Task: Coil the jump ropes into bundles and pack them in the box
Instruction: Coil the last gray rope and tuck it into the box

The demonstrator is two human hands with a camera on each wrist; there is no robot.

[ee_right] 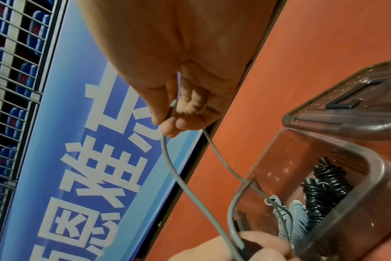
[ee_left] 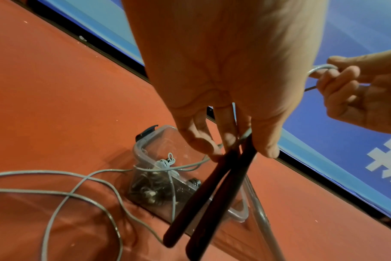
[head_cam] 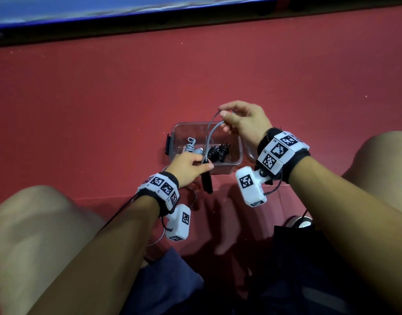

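Left hand clamps both black handles together, thumb and fingers curled round their tops, the handles hanging down just in front of the box. Right hand is up above the box, pinching a bend of the grey rope between thumb and fingertips, two strands arcing from there down to the handles. In the left wrist view plenty of that rope trails loose across the red floor, crossing itself, and one strand is draped over the box rim

Inside the clear box sit a black coiled bundle and a grey coiled bundle, so I'd say this is the third rope, coiling barely begun

Now the risks. Those crossed floor loops could pull into a knot if the right hand draws slack fast. The strand lying over the rim may drag the light box or hook the grey bundle out. The pinch is slight, on a springy cord, so the loop could spring free, and the paired handles could splay apart, since only their tops are held

Writing: large white Chinese characters on the blue banner behind, cropped and skewed, not reliably readable. Coded square markers on the wristbands; no brand legible on the box or its lid
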